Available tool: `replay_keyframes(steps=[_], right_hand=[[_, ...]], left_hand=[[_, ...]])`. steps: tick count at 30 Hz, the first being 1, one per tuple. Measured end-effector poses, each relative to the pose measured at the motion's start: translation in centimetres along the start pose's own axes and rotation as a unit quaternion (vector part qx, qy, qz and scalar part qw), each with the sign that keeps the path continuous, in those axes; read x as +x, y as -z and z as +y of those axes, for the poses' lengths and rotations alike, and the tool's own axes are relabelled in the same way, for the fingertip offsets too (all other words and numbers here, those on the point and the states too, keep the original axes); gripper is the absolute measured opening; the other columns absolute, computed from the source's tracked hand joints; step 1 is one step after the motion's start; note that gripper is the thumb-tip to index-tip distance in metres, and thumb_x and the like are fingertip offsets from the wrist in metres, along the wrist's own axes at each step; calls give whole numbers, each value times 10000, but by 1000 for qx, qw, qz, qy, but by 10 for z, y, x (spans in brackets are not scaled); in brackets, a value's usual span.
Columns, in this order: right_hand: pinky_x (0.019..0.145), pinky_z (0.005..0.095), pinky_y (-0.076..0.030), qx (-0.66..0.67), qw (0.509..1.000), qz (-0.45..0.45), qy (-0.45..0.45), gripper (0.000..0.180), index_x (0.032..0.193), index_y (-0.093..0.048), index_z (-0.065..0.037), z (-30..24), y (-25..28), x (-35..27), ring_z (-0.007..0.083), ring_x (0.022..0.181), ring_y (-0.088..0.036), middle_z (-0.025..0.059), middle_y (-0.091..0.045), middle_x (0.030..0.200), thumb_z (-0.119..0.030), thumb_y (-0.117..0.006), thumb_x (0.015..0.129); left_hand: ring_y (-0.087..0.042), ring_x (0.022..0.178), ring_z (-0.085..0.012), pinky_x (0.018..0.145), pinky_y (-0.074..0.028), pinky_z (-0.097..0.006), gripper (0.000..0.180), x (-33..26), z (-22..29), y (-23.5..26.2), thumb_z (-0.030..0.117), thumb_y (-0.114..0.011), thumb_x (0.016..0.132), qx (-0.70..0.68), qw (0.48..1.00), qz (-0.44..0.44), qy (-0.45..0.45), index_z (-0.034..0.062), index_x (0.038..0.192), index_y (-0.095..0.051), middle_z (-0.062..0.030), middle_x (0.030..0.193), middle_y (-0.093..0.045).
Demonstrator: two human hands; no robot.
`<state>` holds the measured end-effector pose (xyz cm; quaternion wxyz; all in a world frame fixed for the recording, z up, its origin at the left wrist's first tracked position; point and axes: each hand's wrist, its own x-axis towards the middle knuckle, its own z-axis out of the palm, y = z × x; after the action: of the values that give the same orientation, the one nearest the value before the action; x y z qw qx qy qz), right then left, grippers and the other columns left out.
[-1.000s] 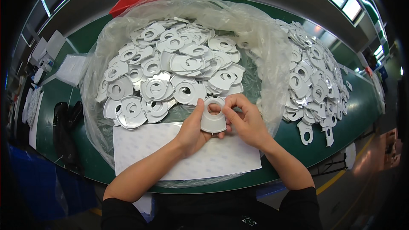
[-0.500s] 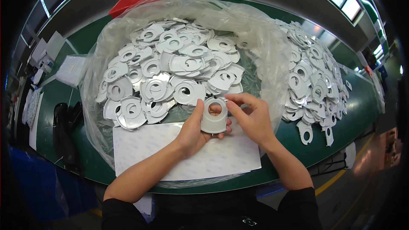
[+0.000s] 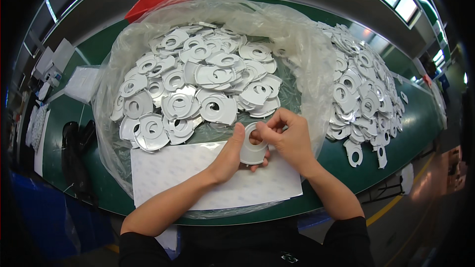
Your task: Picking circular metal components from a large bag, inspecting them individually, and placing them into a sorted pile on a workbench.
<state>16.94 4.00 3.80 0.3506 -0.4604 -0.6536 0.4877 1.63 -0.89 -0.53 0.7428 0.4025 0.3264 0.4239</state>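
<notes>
My left hand (image 3: 227,160) is closed round a white plastic part (image 3: 253,156), a flat rounded plate with a large round hole. Its thumb lies along the part's left edge, and fingertips show beneath and to the right. My right hand (image 3: 294,143) has its thumb and forefinger pinched together at the part's upper right rim; whatever is between them, if anything, is too small to make out. Both hands are above a white sheet (image 3: 170,175). Just beyond lies a heap of similar white parts (image 3: 215,106) on clear plastic sheeting (image 3: 316,84).
A second pile of white parts (image 3: 368,86) covers the right side of the green table (image 3: 410,141). At the back left is a red tray (image 3: 158,4). A black object (image 3: 76,155) and a clear plastic packet (image 3: 82,84) lie on the left.
The white part has moved slightly down and to the right and is tilted a little. My right fingers have drawn together into a pinch over its upper right rim.
</notes>
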Motion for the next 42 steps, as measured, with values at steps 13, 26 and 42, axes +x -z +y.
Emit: replay_keyframes(steps=[13, 26, 42], right_hand=[[550, 241, -443, -144, 982, -66, 101, 266, 737, -584, -4, 2, 19, 0, 111, 561, -520, 39, -562, 603, -195, -767, 709], [426, 205, -354, -38, 992, -122, 9, 214, 753, -565, -43, 14, 22, 10, 42, 511, -477, -16, -530, 603, -214, -635, 861], [592, 247, -460, -32, 989, -82, 123, 217, 1040, -617, -50, -8, 31, 5, 99, 736, -558, 14, -594, 800, -138, -640, 842]], left_hand=[[-618, 684, -192, 492, -430, -245, 764, 2, 5, 2, 692, -76, 878, -74, 997, 10, 28, 63, 975, -499, -85, 795, -584], [-598, 860, -201, 619, -493, -296, 739, -7, 26, 2, 706, -161, 877, -64, 992, -13, 108, 79, 1082, -495, -117, 919, -591], [-557, 798, -333, 666, -441, -419, 377, -36, 71, 70, 306, -703, 765, 751, 473, 454, -84, -13, 852, -521, -142, 833, -516]])
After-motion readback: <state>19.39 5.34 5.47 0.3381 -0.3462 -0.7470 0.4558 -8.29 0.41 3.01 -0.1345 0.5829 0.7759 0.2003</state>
